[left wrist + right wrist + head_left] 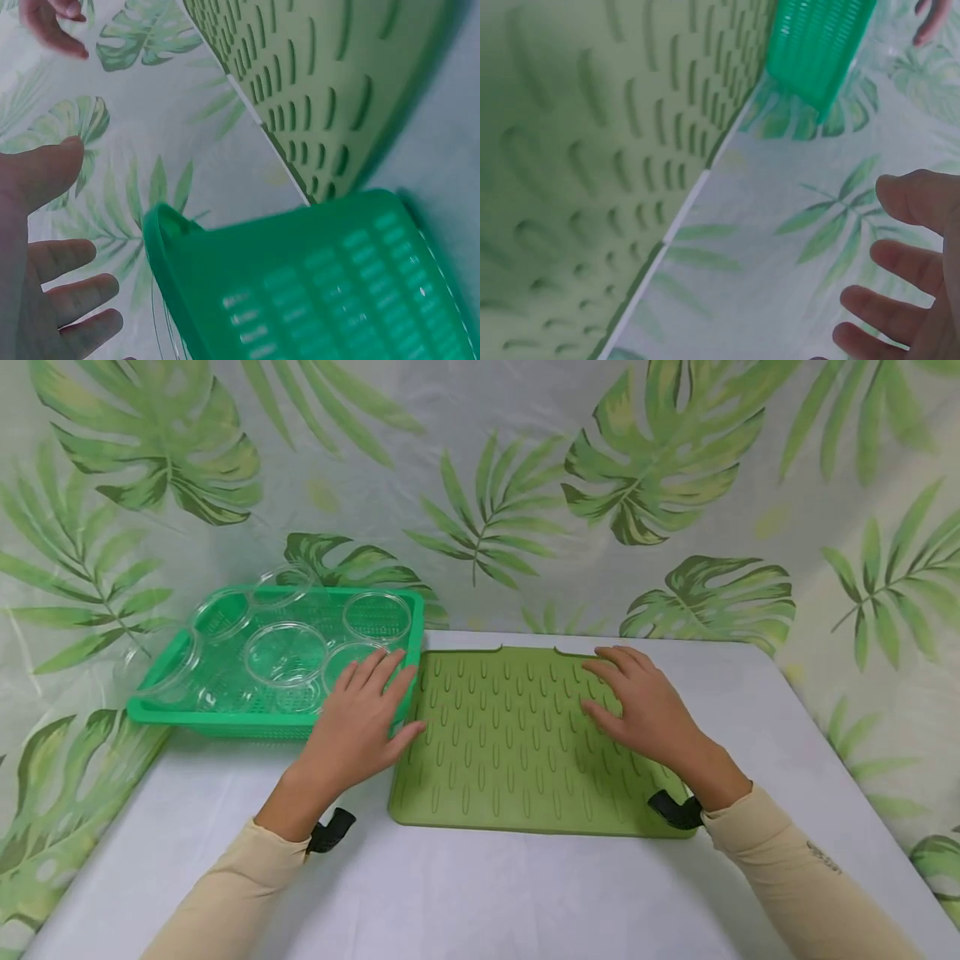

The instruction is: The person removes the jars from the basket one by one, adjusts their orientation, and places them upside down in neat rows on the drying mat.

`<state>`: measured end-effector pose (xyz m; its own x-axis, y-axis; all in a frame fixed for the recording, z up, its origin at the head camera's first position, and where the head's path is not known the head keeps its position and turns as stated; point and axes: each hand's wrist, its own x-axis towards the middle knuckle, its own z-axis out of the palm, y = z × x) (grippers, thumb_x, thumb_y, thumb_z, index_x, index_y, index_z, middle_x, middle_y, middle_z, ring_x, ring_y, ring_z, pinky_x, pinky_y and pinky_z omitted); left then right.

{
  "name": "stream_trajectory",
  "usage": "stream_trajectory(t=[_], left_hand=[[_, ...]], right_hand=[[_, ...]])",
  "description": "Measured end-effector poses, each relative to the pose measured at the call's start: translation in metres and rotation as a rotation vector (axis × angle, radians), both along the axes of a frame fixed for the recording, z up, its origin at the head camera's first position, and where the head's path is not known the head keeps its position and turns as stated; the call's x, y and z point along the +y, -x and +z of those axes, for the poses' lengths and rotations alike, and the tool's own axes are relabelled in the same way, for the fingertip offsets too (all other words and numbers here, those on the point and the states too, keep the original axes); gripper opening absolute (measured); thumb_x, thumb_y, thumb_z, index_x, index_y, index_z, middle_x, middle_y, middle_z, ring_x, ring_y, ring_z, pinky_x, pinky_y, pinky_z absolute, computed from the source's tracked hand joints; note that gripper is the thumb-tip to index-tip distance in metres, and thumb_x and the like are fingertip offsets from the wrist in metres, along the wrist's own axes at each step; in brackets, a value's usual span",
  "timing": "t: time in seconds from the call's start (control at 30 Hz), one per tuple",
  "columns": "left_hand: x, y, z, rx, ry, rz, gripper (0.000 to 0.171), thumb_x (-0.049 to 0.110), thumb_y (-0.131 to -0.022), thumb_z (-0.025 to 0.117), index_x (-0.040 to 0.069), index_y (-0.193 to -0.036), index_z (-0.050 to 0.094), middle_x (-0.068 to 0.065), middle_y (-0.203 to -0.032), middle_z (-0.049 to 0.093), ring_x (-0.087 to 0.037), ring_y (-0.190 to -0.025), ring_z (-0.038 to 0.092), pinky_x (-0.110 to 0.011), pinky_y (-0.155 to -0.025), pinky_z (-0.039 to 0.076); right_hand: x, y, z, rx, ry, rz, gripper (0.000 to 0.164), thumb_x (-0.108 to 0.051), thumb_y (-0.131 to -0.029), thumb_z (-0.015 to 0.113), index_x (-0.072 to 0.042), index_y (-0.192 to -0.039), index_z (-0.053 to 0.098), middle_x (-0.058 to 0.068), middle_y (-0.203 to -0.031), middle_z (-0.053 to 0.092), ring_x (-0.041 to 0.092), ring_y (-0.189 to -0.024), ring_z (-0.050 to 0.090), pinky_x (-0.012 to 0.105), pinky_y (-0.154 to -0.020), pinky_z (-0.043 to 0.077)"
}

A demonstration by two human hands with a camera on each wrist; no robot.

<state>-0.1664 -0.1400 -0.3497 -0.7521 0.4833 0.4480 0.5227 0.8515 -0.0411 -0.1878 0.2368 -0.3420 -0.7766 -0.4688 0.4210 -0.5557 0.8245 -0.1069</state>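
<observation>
My left hand [362,718] hovers by the right front corner of a green plastic basket [247,719], fingers spread and holding nothing. Several clear plastic containers with round rims, such as a clear cup [286,653], lie inside the basket at different tilts. Over the right part of a green drying mat [502,752] with raised oblong ridges is my right hand [645,706], its fingers loosely extended and grasping nothing. In the left wrist view the left hand [52,247] is apart from the basket wall. The right wrist view has the right hand [907,277] clear of the mat.
A white-covered table [480,893] carries the basket at the back left and the mat in the middle. Behind it hangs a leaf-printed curtain [510,585]. Some clear containers rise above the basket's rim.
</observation>
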Motion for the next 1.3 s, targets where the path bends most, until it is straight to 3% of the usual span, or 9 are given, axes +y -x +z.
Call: stream_trajectory(t=[0.33,0.57,0.87,1.3], left_hand=[[-0.031,-0.015,-0.001,-0.001,-0.132,-0.063,0.071,0.035,-0.083,0.079,0.002,-0.139,0.052,-0.023,-0.149,0.045,-0.043,-0.137,0.044,-0.061,-0.106,0.042],[-0.036,-0.013,0.001,-0.012,-0.187,-0.080,0.074,0.034,-0.081,0.080,0.000,-0.140,0.050,-0.023,-0.149,0.044,-0.044,-0.134,0.046,-0.063,-0.103,0.043],[-0.038,-0.011,0.004,-0.029,-0.209,-0.091,0.074,0.034,-0.081,0.079,-0.001,-0.140,0.050,-0.024,-0.149,0.044,-0.044,-0.136,0.044,-0.062,-0.107,0.039],[-0.055,-0.015,0.008,-0.051,-0.220,-0.071,0.074,0.030,-0.079,0.082,-0.001,-0.139,0.051,-0.024,-0.150,0.043,-0.044,-0.137,0.043,-0.062,-0.106,0.040]], right_hand=[[0.049,-0.020,-0.007,-0.102,-0.037,-0.053,0.054,-0.017,-0.086,0.075,-0.002,-0.134,0.057,0.026,-0.141,0.050,0.046,-0.130,0.045,0.064,-0.099,0.042],[0.081,-0.028,-0.021,-0.146,-0.042,-0.060,0.058,-0.014,-0.083,0.077,0.002,-0.134,0.054,0.029,-0.138,0.050,0.049,-0.124,0.048,0.064,-0.096,0.043],[0.100,-0.033,-0.043,-0.426,0.007,-0.073,0.080,-0.023,-0.084,0.078,0.002,-0.148,0.037,0.031,-0.148,0.039,0.053,-0.133,0.038,0.068,-0.101,0.036],[0.125,-0.045,-0.072,-0.595,0.057,-0.049,0.085,-0.033,-0.077,0.083,-0.001,-0.145,0.044,0.033,-0.153,0.033,0.058,-0.136,0.030,0.072,-0.100,0.031]])
